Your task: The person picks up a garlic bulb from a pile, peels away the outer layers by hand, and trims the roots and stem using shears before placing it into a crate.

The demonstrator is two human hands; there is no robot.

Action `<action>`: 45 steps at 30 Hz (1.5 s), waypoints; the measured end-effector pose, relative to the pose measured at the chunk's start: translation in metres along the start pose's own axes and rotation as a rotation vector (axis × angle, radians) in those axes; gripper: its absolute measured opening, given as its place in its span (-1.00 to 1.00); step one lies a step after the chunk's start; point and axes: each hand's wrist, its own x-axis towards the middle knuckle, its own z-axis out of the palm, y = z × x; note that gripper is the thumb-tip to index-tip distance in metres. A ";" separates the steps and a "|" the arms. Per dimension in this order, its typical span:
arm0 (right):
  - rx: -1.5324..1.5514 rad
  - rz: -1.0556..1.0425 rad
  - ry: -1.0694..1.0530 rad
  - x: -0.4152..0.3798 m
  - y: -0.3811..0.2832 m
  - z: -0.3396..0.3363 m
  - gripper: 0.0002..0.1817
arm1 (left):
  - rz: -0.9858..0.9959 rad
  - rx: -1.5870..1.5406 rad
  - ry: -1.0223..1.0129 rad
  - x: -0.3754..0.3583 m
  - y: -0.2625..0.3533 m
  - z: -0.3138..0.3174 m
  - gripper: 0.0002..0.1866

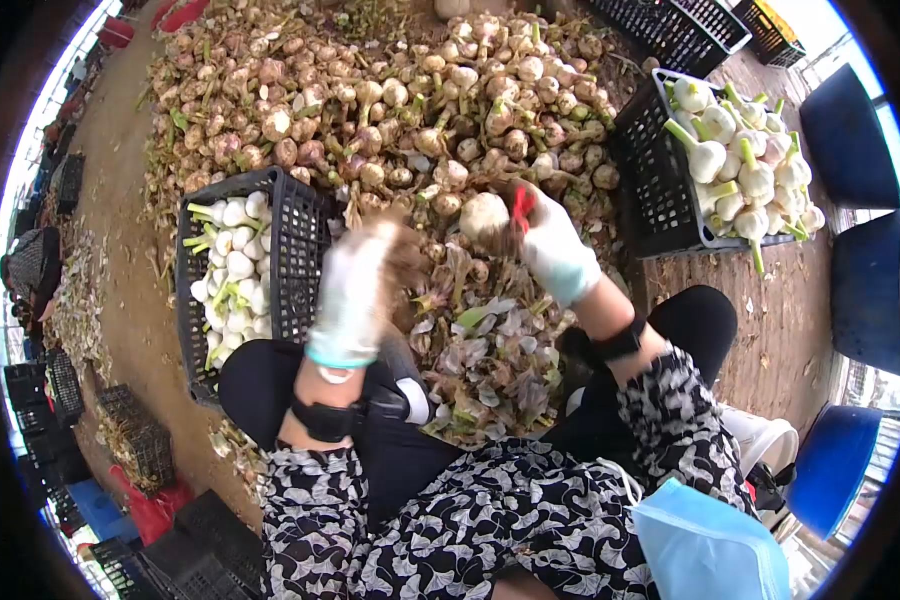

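Observation:
My right hand [556, 250], in a dirty white glove, is closed around a small red-handled tool [521, 208]; the tool's working end does not show clearly. Right beside its fingers is a large pale garlic bulb [484, 216]. My left hand [363, 275], gloved as well, is smeared by motion over the near edge of the garlic heap, and I cannot tell what its fingers hold. In front of both hands spreads the big heap of untrimmed garlic [370, 120]. Peeled skins and leaf scraps [490, 350] lie between my legs, below the hands.
A black crate [300, 250] of cleaned white garlic stands at my left knee. Another crate [660, 190], heaped with stemmed bulbs, is at the right. Blue barrels [870, 285] line the right side. A blue face mask [710, 545] hangs at lower right. At far left is another person [32, 265].

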 end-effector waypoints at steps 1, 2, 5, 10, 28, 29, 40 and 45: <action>0.081 -0.106 0.075 -0.013 -0.017 0.007 -0.28 | -0.103 -0.281 -0.135 -0.005 0.009 0.020 -0.56; -0.202 -0.254 0.123 -0.031 -0.042 0.012 -0.28 | -0.207 -0.716 -0.169 -0.002 0.005 0.042 -0.55; -0.644 -0.521 0.212 -0.068 -0.057 0.020 -0.20 | -0.201 -1.210 -0.327 -0.001 -0.013 0.077 -0.54; 0.236 0.008 0.243 -0.069 -0.046 -0.009 -0.64 | 0.146 -0.757 -0.063 -0.002 -0.003 0.079 -0.62; 0.117 -0.065 0.019 -0.054 -0.009 -0.025 -0.80 | 0.530 -0.042 0.212 0.001 -0.011 0.090 -0.25; 0.094 -0.116 0.010 -0.053 0.002 -0.027 -0.81 | 0.529 -0.041 0.211 0.001 -0.011 0.090 -0.25; -0.392 -0.249 0.216 -0.055 -0.016 -0.013 -0.71 | 0.033 -0.927 -0.093 0.008 -0.023 0.091 -0.58; 0.530 0.140 -0.050 -0.058 0.001 -0.019 -0.69 | -0.128 -0.862 -0.019 0.010 -0.029 0.096 -0.57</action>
